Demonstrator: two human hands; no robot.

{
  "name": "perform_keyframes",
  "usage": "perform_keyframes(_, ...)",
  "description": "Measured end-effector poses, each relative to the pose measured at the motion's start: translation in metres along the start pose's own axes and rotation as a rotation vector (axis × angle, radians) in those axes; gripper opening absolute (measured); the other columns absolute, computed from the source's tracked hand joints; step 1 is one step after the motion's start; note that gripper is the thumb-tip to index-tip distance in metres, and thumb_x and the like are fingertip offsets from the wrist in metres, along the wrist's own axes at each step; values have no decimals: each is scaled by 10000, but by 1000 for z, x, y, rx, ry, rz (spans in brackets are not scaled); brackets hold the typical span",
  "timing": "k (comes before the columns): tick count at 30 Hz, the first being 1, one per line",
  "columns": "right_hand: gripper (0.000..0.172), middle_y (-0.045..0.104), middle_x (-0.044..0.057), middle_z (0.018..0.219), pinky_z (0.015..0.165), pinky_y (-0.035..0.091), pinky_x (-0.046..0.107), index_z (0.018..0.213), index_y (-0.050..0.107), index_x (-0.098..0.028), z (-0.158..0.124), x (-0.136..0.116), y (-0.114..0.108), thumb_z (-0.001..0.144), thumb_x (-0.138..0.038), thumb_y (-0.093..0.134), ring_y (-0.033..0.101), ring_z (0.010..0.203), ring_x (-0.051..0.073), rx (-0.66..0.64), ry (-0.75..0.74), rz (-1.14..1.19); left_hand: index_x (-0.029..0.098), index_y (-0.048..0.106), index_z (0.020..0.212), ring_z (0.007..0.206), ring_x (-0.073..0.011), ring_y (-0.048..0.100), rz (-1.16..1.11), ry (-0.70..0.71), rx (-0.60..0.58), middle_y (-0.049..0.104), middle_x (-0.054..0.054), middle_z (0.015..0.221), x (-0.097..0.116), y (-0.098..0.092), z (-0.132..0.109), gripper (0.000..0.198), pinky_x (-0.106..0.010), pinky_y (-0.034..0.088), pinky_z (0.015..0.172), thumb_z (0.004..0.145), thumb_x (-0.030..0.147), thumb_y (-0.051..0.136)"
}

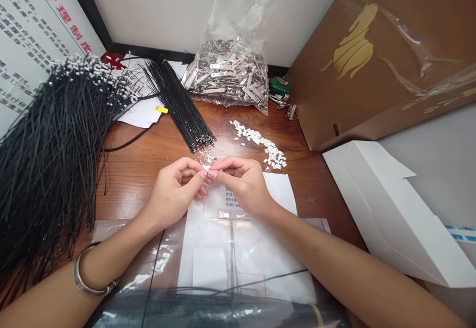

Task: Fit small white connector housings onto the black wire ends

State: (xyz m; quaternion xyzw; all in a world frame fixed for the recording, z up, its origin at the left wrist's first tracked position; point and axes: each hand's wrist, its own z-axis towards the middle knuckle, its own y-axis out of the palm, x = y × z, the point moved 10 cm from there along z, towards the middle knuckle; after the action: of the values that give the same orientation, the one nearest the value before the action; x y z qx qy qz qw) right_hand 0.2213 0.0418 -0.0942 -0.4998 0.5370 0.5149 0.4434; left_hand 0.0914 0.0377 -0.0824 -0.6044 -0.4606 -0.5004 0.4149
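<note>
Below the loose terminal bits, the fingertips of my left hand [176, 189] and my right hand [243, 181] meet. Both are closed in a pinch around a small white connector housing [206, 168], which the fingers partly cover. Whether a wire enters it cannot be made out. Just beyond my hands lies a bundle of black wires [178, 102], its bare metal-tipped ends pointing toward me. Small loose metal pieces [206, 157] sit by those ends. To the right, similar white connector housings [256, 138] are scattered in a band on the wooden table [122, 189].
A large heap of black wires with white ends [48, 134] fills the left side. At the back stands a clear bag of metal clips [230, 72], beside a green object [279, 87]. A brown box [372, 55] and white carton [394, 209] border the right. Plastic-covered papers [208, 229] lie under my wrists.
</note>
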Motion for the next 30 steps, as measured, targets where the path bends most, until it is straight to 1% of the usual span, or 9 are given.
perform_keyframes(4,135,682,19,639,537,450,277,694,699,-182,0,1,1,663,-297,764,595,593,138,-12,3,-2,157,598,796,530,-121,629,8,3,-5,688,-17,660,0,0,1,185,-224,525,506,807,330,664)
perform_keyframes(10,131,642,-19,588,471,394,245,706,686,-186,0,-3,-1,685,-298,749,518,486,93,15,-2,21,158,605,825,550,-121,635,21,13,14,684,-5,645,2,-2,1,139,-230,524,561,824,290,647)
perform_keyframes(17,145,638,-9,576,452,346,241,707,701,-183,1,-1,-3,670,-313,753,493,491,96,41,-1,-21,151,620,814,543,-131,633,28,8,41,674,-6,602,-1,-5,1,168,-234,498,558,831,318,641)
perform_keyframes(19,139,647,-1,586,467,367,248,707,704,-183,1,1,-4,672,-309,754,519,515,108,43,1,-29,150,624,816,545,-135,635,28,5,51,673,-7,594,-2,-6,1,175,-235,496,558,826,323,647)
perform_keyframes(24,122,669,13,604,564,476,299,698,697,-185,0,2,-2,679,-292,752,615,597,152,28,10,1,150,622,819,553,-132,640,14,-17,46,677,-8,593,-4,-5,2,173,-228,502,564,826,320,650)
perform_keyframes(30,112,694,26,637,618,514,333,703,700,-187,0,1,-1,690,-283,756,651,639,175,27,10,-20,150,618,836,565,-132,644,25,-24,38,680,-9,599,-5,-6,2,155,-226,503,571,836,304,641)
